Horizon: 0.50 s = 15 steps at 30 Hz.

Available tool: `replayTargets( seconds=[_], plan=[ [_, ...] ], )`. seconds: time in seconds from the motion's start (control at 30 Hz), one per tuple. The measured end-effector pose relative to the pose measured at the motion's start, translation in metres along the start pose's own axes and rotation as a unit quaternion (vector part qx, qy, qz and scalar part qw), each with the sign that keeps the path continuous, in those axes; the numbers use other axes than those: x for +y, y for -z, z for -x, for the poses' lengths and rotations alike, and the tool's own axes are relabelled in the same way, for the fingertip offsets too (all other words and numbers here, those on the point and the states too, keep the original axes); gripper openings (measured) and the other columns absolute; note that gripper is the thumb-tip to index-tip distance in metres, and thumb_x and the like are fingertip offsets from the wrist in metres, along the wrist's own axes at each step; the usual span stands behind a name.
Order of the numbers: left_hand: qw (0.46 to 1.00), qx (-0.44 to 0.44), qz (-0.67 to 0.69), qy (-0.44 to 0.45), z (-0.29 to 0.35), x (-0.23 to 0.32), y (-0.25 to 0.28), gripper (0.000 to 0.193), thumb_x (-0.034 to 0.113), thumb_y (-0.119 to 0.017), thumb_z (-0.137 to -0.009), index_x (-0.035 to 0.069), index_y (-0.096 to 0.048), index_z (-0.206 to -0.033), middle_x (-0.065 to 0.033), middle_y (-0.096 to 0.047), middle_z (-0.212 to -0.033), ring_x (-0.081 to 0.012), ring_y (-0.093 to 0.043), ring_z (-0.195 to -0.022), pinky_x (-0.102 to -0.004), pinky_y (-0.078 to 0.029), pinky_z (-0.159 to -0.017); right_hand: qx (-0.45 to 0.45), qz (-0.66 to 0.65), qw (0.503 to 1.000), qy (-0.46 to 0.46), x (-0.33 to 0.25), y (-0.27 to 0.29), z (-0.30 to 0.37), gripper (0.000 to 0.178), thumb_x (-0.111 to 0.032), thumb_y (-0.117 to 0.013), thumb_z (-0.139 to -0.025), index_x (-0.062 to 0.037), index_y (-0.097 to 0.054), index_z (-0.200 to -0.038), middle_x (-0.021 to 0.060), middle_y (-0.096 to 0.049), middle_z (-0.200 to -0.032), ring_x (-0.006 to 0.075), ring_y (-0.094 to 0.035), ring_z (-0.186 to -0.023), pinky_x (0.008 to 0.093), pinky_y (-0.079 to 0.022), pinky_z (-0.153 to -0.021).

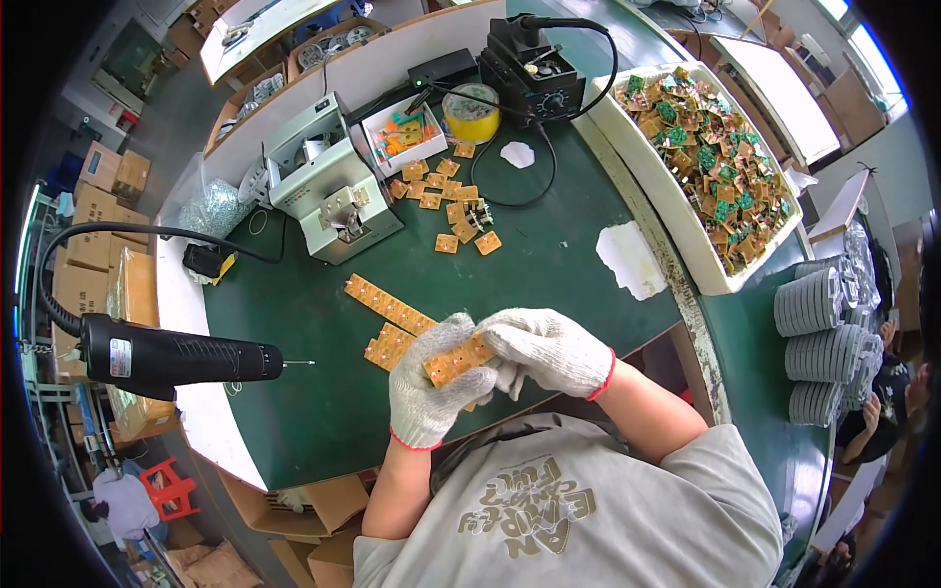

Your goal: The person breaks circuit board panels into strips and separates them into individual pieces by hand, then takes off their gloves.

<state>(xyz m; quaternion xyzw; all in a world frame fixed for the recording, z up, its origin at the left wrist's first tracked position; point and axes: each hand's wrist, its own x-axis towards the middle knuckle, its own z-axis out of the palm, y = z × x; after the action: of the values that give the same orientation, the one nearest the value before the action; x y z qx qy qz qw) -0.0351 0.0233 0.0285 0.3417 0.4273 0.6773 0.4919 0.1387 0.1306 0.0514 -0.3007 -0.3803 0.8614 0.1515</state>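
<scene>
So, a small tan strip [456, 364] of circuit board is being held up just in front of the body, right between two gloved hands. It's gripped by the left hand [423, 394], fingers curled most of the way in, thumb side up along it. The right hand [551, 350] is bent in too, with its fingertips bunched at the strip's right end; whether that end is actually pinched can't be told, since it's hidden by the glove.

On the green bench [559, 269], a long strip [380, 299] is laid out just beyond the left hand, and a short strip [386, 346] is set right beside that hand, partly covered by it. Well off to the left hand's left, a black screwdriver [186, 351] is hung level, bit pointed toward the hand.

Farther ahead of the left hand, loose boards [431, 201] are scattered next to a grey machine [338, 196], with a roll of yellow tape [471, 116] parked behind them. Ahead and to the right of the right hand, a white tub [718, 284] is piled with boards.
</scene>
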Motion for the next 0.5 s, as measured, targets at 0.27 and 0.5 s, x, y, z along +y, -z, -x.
replayTargets(
  seconds=[0.27,0.5],
  plan=[
    [0.998,-0.043,0.055,-0.002,0.004,0.001,0.010,0.054,-0.005,-0.081,-0.079,0.000,-0.060,-0.129,-0.0183,-0.066,-0.104,-0.0210,-0.062,-0.071,-0.0274,-0.051,-0.051,-0.023,0.001,1.000,0.007,0.003,-0.007,0.004,0.025,-0.022,-0.062,-0.105,0.0008,-0.068,-0.115,0.0086,-0.070,-0.083,0.0108,-0.063,-0.063,0.0219,-0.051,-0.053],
    [0.975,0.052,0.200,0.077,0.011,-0.005,-0.007,0.052,-0.006,-0.078,-0.083,0.002,-0.059,-0.131,-0.0166,-0.065,-0.099,-0.0199,-0.060,-0.068,-0.0276,-0.050,-0.052,-0.023,-0.130,0.991,0.010,0.019,-0.010,0.000,0.025,-0.022,-0.061,-0.105,0.0004,-0.065,-0.115,0.0091,-0.070,-0.085,0.0118,-0.064,-0.066,0.0237,-0.054,-0.056]
  ],
)
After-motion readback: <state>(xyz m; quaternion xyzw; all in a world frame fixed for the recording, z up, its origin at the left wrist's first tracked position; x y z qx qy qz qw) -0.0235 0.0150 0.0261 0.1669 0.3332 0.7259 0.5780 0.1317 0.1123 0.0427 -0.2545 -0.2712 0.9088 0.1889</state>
